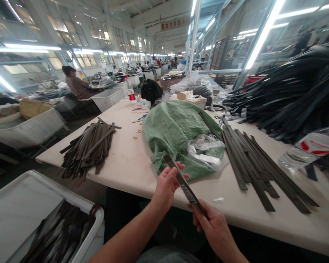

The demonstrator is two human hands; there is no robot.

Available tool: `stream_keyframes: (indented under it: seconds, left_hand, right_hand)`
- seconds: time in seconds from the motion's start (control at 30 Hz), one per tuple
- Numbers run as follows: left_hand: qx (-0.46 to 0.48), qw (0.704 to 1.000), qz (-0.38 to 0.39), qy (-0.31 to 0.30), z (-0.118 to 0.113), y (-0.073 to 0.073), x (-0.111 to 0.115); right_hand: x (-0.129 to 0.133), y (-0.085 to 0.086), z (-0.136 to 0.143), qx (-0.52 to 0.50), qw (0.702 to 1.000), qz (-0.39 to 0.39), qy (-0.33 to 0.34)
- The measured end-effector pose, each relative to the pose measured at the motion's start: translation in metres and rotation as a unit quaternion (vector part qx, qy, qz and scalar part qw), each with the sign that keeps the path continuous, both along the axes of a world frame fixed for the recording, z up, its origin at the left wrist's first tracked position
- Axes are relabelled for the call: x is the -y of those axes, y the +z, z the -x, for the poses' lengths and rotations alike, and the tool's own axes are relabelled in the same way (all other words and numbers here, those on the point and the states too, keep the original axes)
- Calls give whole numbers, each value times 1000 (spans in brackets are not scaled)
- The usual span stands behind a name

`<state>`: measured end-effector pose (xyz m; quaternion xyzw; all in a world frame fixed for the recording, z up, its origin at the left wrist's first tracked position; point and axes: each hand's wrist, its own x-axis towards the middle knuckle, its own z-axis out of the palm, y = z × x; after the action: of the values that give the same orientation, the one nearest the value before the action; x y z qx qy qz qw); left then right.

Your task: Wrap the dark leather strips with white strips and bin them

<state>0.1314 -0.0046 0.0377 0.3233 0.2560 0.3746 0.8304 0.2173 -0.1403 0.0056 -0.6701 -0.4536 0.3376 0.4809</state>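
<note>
A dark strip [185, 188] slants in the air in front of the table's near edge, held by both hands. My left hand [167, 184] pinches it near its upper end, some fingers spread behind it. Lower down, my right hand [210, 221] is closed round the other end. Just beyond my left hand lies a green woven sack [170, 126] with white strips [204, 148] showing at its opening. Long dark strips [252, 164] lie to the right of the sack, and a pile of shorter dark strips [91, 146] is on the left.
The pale table [126, 160] spans the middle. A white bin [24, 182] with dark strips stands lower left. Black straps [296, 87] and a clear bottle [312, 148] are at the right. Farther back are a red-labelled bottle [130, 89], a black bag [151, 90] and a seated person [76, 86].
</note>
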Motion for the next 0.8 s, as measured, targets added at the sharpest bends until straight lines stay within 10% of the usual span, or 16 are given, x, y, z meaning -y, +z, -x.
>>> stream_keyframes:
  seconds: [0.13,0.8]
  left_hand:
    - [8,999,8,46,1,8,-18]
    - [-30,997,70,30,24,-22,34]
  right_hand:
    - [-1,-6,4,-7,1000,2,2]
    - [-14,-20,39,4,1000,-28,-14]
